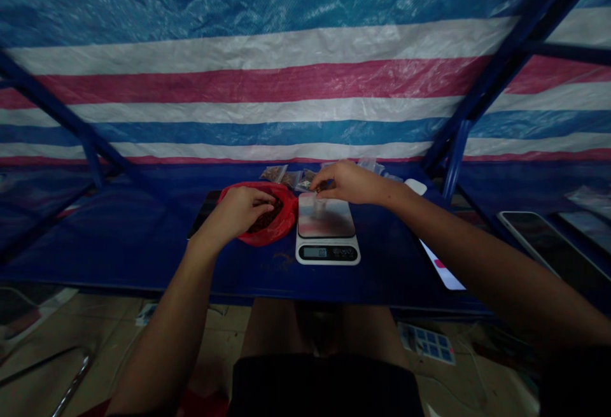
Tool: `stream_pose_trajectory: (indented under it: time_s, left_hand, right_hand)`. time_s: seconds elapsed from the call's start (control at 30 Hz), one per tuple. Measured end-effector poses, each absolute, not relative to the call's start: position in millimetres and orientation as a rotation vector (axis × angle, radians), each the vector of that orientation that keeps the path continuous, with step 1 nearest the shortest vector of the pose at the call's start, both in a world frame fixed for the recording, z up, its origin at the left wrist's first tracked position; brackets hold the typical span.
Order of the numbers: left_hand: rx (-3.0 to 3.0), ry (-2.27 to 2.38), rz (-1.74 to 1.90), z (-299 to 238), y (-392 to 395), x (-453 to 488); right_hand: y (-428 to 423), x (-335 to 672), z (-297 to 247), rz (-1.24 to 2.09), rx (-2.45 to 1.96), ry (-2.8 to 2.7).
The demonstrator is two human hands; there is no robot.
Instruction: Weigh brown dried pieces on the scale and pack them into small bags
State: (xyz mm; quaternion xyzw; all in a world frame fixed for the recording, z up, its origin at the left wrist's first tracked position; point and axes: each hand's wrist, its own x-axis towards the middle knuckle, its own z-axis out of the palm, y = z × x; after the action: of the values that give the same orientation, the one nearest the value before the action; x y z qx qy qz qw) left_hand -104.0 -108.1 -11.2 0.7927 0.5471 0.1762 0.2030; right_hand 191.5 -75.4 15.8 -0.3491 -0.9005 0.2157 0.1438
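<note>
My left hand (243, 209) is curled into the mouth of a red plastic bag (277, 226) holding dark brown pieces; what its fingers hold is hidden. My right hand (344, 182) hovers over the back of a small white digital scale (327, 253), fingers pinched on a small clear bag (321, 205) standing on the scale's steel plate. Behind the scale lie a few small clear packets (289, 177) with brown contents.
Everything rests on a dark blue shelf (143, 239) framed by blue metal struts (496, 79), backed by a striped blue, white and red tarp. A white card (442, 267) lies right of the scale. A phone-like slab (539, 245) lies at far right. My knees show below.
</note>
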Motion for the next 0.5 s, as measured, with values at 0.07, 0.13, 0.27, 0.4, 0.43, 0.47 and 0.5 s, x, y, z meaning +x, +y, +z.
stream_pose_trajectory:
  time_s: [0.07,0.13,0.27,0.4,0.43,0.47,0.5]
  left_hand:
    - [2.215,1.529,0.493,-11.1,-107.8,-103.9]
    - [2.214,1.536,0.488,-11.1,-107.8,-103.5]
    - [2.213,1.535,0.477,-11.6,-108.4,-102.9]
    - [2.222,1.527,0.472,-11.9,-108.3,-102.4]
    - [2.219,1.531,0.469,-11.6,-108.4,-102.2]
    - [2.213,1.535,0.467,-11.1,-108.6,-102.1]
    - [2.205,1.538,0.467,-10.5,-109.0,-101.9]
  right_hand:
    - [-75.5,191.1,16.8,0.618,-1.016,-2.602]
    - [-75.4,190.6,17.3,0.618,-1.018,-2.606]
    - [-73.4,190.3,15.3,0.636,-0.999,-2.582]
    - [-69.4,192.3,11.7,0.648,-0.956,-2.571]
    - [-68.4,192.9,11.3,0.646,-0.942,-2.574]
    - [-67.6,193.4,11.1,0.646,-0.930,-2.578]
    - [-67.0,193.7,11.1,0.652,-0.920,-2.584]
